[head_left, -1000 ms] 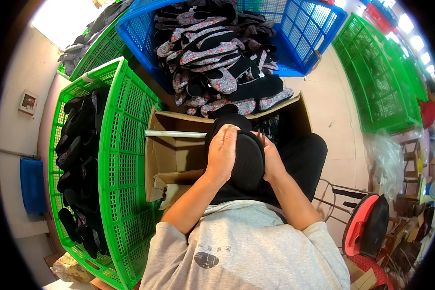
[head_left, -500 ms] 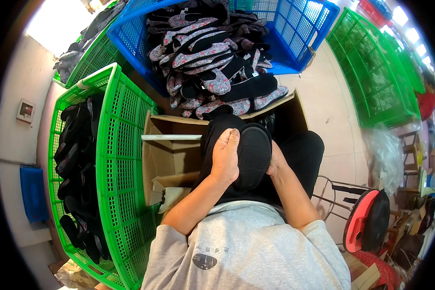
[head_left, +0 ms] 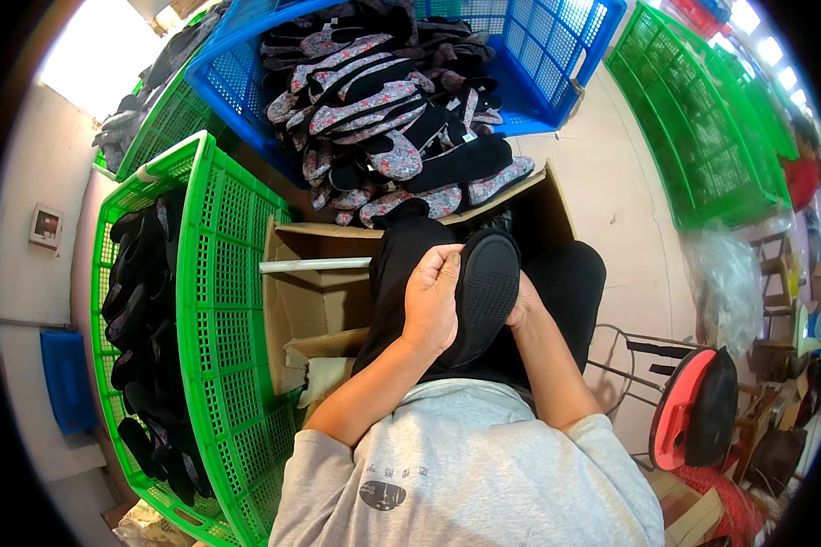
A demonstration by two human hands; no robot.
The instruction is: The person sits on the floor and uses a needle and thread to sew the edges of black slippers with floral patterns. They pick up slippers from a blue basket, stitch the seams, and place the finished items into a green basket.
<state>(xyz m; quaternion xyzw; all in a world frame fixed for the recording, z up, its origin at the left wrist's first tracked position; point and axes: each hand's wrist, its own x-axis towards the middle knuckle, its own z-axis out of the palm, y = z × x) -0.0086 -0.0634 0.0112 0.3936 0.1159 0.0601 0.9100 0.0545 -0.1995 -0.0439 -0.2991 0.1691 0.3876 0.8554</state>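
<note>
Pale tiled floor. Green plastic crates left and far right; blue crate ahead. Open cardboard box centre-left. Red stool at right. Bright daylight top left.

Black shoe, ribbed sole up, toe away, over the lap

Both bare forearms rise from the lower edge out of short grey sleeves and converge over the lap. The left hand is curled, knuckles up, fingers bent inward and thumb toward the middle — closed in a grasp. The right hand is mostly hidden — only its wrist and heel show.
</note>
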